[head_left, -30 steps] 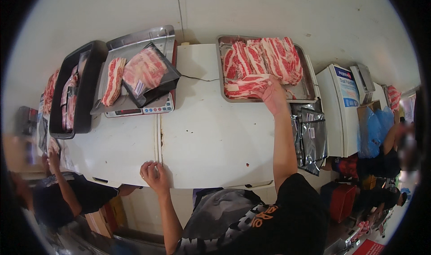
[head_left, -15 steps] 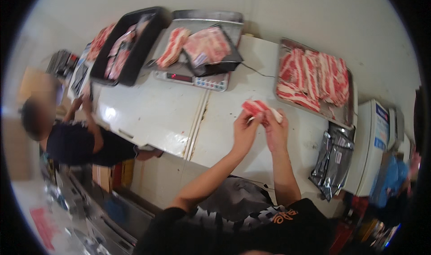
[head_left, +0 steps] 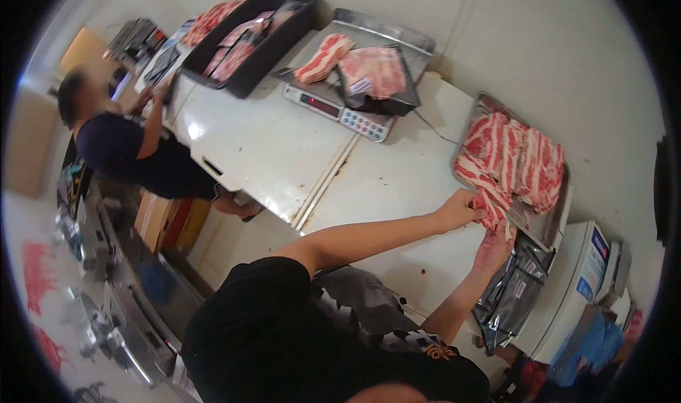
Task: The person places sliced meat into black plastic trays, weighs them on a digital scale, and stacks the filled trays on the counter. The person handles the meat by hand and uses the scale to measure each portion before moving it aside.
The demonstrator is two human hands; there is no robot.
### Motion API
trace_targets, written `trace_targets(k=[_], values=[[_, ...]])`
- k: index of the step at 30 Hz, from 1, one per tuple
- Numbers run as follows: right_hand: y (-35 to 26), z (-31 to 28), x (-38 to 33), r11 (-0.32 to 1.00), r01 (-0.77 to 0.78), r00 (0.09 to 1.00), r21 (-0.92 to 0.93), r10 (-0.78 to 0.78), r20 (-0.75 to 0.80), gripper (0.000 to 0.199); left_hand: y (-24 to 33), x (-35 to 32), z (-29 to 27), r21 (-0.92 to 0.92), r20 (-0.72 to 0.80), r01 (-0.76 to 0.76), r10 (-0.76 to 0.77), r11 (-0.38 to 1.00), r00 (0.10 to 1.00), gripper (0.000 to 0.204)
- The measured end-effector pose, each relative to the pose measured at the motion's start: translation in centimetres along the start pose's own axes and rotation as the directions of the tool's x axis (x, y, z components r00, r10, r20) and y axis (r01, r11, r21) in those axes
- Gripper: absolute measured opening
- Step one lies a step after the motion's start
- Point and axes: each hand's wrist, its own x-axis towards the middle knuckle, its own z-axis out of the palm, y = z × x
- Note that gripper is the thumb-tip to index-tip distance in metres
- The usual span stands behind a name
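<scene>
At the near-left edge of a metal tray (head_left: 545,224), both my hands are on a strip of red-and-white sliced meat (head_left: 491,207). My left hand (head_left: 458,210) pinches its left side, fingers closed. My right hand (head_left: 494,251) grips its near end, with the fingertips partly hidden by the meat. The strip reaches up to the tray's near corner; whether it still touches the slices there I cannot tell. Inside the tray lie rows of marbled meat slices (head_left: 540,168). Dark shiny plastic pouches (head_left: 521,279) lie just beyond my right wrist.
A digital scale (head_left: 333,112) carries a meat stack (head_left: 324,58) and a black-backed meat pack (head_left: 374,73). Left of it is a black tub (head_left: 305,7) of packed meat. Another person (head_left: 117,137) works at the table's far left. A white box-shaped appliance (head_left: 560,297) stands at right.
Both hands moved right, from the middle of the table to the tray's near edge. The small meat piece held before is no longer seen apart. My view has shifted and tilted.
</scene>
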Motion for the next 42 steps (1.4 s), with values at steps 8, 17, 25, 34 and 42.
trace_targets(k=[8,17,25,34,42], values=[[-1.9,-5.9,-1.1,0.984,-0.178,0.953,0.016,0.168,0.250,0.044,1.4,0.6,0.1,0.123,0.331,-0.082,0.037,0.989,0.943,0.016],[-1.0,-0.2,-3.4,0.872,-0.300,0.737,-0.387,0.470,0.487,0.048,8.0,-1.1,-3.0,0.616,0.458,-0.048,-0.308,0.786,0.834,0.015],[1.2,1.0,-3.4,0.889,-0.183,0.889,-0.420,0.332,0.315,0.023,6.7,-1.4,-4.8,0.628,0.304,0.039,-0.292,0.777,0.907,0.015],[1.3,0.5,-3.2,0.944,-0.329,0.923,0.014,0.319,0.215,0.021,4.5,0.1,-5.0,0.329,0.370,0.248,-0.366,0.911,0.854,0.023],[0.8,-4.0,-1.5,0.945,-0.247,0.963,0.215,0.214,0.166,0.015,4.9,0.1,-3.6,0.069,0.349,0.259,-0.267,0.963,0.898,0.022]])
